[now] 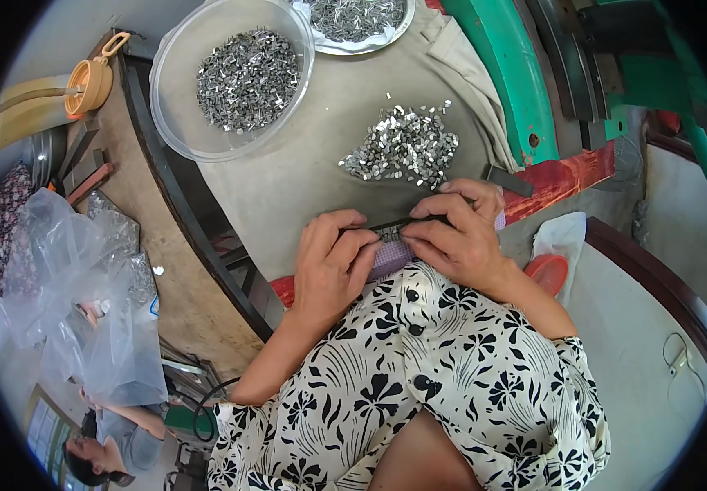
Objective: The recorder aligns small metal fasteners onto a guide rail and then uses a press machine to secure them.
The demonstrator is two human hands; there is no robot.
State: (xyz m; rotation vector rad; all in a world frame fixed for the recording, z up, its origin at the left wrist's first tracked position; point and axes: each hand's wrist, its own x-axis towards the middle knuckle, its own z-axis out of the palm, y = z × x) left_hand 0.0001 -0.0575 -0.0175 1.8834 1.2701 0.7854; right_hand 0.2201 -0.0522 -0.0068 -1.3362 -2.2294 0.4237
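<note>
My left hand (329, 254) is closed, its fingertips pinching the left end of a narrow dark strip (389, 232) at the table's near edge. Small grey metal pieces appear to lie in a row along that strip. At its other end my right hand (461, 233) is closed too, thumb and fingers pressed together on it. Its fingers partly hide the strip. Beneath both hands lies a lilac checked cloth (391, 259). Just beyond them, a loose pile of small shiny metal pieces (406, 147) is spread on the grey-beige table cover (288, 196).
A clear plastic bowl (162, 98) of metal pieces stands far left, beside a lined dish (407, 26) of more. Green machinery (505, 78) and a dark block (509, 181) are at right. Plastic bags (116, 335) cover the left bench; another person (128, 442) is beyond.
</note>
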